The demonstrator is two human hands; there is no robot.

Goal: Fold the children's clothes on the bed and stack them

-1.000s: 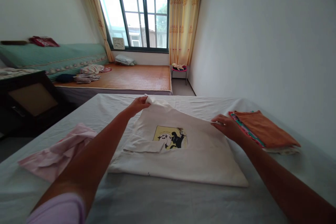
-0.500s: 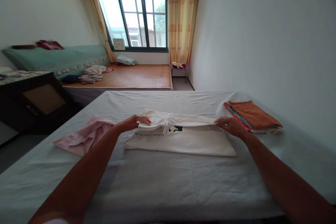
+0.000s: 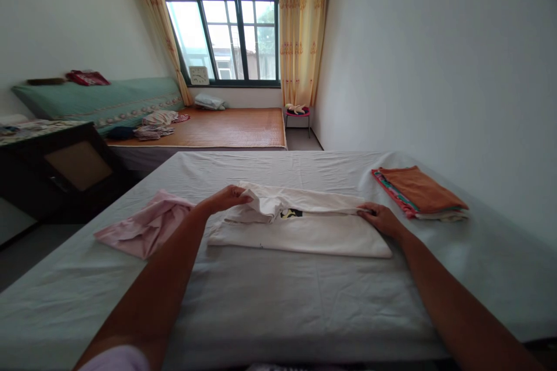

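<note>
A white T-shirt (image 3: 300,237) lies partly folded on the sheet in front of me, its far part turned over toward me. Part of a dark and yellow print shows at the middle, beside a bunched sleeve. My left hand (image 3: 232,197) pinches the cloth at the sleeve end and lifts it a little. At the other end, my right hand (image 3: 378,217) has its fingers closed on the edge of the folded-over layer. A crumpled pink garment (image 3: 150,226) lies left of the shirt, partly behind my left forearm.
Folded clothes with an orange piece on top (image 3: 422,188) lie at the right by the wall. The bed under my hands has a pale sheet (image 3: 278,301). Beyond it are another bed with a brown mat (image 3: 235,127), a dark cabinet (image 3: 73,156) and a small stool (image 3: 298,113).
My left hand has gone from resting on the sleeve to pinching and raising its cloth. The right hand has moved slightly down along the shirt's edge.
</note>
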